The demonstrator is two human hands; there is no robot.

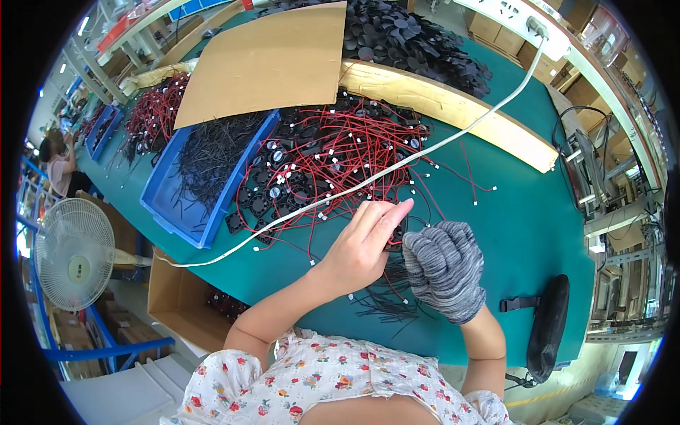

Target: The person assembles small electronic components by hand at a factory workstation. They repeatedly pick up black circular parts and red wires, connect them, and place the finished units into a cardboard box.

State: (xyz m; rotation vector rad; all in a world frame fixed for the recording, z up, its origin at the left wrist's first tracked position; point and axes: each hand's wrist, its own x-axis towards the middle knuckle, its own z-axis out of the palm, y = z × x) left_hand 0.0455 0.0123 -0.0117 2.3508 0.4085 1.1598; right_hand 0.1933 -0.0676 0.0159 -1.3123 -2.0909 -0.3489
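Observation:
My bare left hand is closed, its fingers pressed together and angled up to the right. A small black fan shows partly at its fingertips, between my two hands. My right hand, in a grey knitted glove, is curled closed just to the right; whatever is in its fingers is hidden. Beyond my hands lies a heap of small black fans with red wires and white plugs. Thin black strips lie scattered on the green table below my hands.
A blue tray of black strips stands at the left, partly under a cardboard sheet. A white cable crosses the work area. Behind a foam-like bar lie black fan blades. A black pouch lies at right.

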